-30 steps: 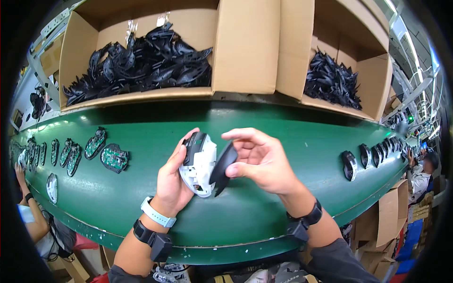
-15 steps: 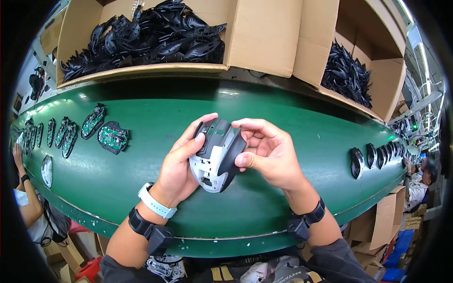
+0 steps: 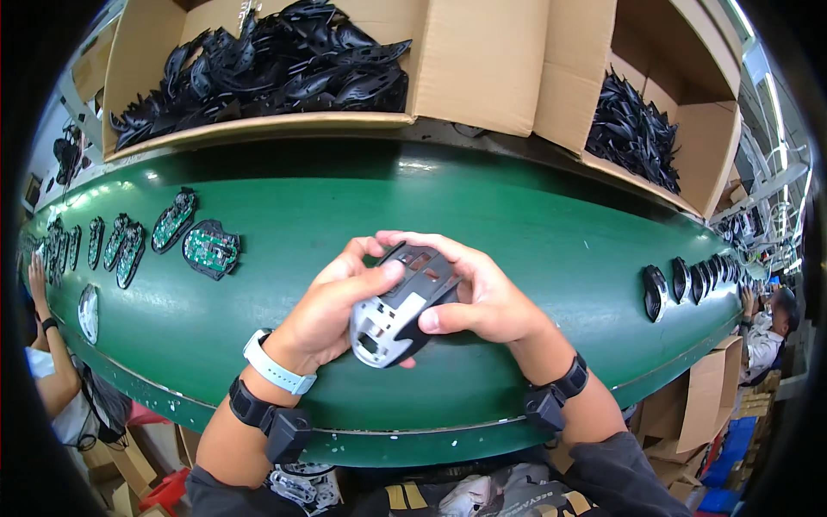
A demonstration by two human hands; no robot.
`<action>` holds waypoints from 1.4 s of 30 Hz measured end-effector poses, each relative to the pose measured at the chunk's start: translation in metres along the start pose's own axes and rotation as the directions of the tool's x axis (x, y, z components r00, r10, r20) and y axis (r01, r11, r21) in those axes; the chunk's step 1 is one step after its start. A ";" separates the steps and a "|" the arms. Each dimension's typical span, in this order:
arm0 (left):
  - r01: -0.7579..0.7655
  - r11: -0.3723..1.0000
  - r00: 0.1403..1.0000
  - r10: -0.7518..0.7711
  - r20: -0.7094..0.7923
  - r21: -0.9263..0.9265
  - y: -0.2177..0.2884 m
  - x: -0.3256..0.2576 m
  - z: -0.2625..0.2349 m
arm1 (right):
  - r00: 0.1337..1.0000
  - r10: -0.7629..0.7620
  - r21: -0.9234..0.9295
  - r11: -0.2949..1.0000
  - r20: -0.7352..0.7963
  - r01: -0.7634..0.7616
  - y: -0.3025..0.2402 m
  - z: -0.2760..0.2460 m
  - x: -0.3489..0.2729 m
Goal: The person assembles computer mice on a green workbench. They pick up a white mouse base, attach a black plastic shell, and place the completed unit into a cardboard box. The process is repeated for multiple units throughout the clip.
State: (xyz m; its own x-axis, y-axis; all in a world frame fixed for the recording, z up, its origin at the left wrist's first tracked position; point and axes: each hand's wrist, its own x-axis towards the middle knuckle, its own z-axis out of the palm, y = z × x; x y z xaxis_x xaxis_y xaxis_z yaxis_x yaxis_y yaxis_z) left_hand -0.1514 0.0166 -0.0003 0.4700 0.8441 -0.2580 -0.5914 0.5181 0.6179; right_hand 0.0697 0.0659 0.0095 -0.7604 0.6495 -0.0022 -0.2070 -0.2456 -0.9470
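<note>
A computer mouse shell (image 3: 392, 312) with a light grey rear and dark upper cover is held between both hands, tilted, over the green belt. My left hand (image 3: 323, 306) grips its left side, thumb on top. My right hand (image 3: 495, 302) closes round the far end and right side, its thumb pressing on a black side panel (image 3: 417, 341). That panel lies along the shell's right edge; whether it is fully seated I cannot tell. Some fingers are hidden behind the shell.
On the green belt (image 3: 345, 207), several circuit-board bases (image 3: 211, 248) and a light shell (image 3: 88, 312) lie left, with a row of mice (image 3: 656, 293) right. Beyond stand cardboard boxes (image 3: 482, 69) of black panels (image 3: 284, 77). Other people's hands (image 3: 36, 277) show at both ends.
My right hand has wrapped further over the shell's far end, and the side panel sits closer against it. The shell has turned and lowered slightly. Boards on the belt sit slightly further right.
</note>
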 end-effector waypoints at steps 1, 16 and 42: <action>-0.033 0.995 0.999 0.037 0.038 -0.099 0.002 0.000 -0.004 | 0.995 -0.075 -0.015 0.997 -0.070 0.074 0.000 0.002 0.000; -0.427 0.903 0.903 0.428 0.031 -0.043 -0.015 -0.001 0.010 | 0.723 -0.652 -0.513 0.712 -0.228 0.480 -0.006 0.025 -0.008; 0.020 -0.441 0.559 0.749 0.356 0.897 0.049 -0.015 -0.015 | 0.887 -0.415 -0.895 0.447 -0.203 0.005 -0.006 0.001 -0.035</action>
State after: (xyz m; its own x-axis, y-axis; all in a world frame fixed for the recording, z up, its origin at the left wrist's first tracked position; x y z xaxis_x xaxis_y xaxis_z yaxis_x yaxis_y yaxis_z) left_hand -0.1972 0.0317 0.0228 0.0530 0.8109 0.5827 0.8584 -0.3352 0.3884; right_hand 0.0969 0.0438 0.0156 -0.4635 0.8239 0.3261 0.4547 0.5370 -0.7106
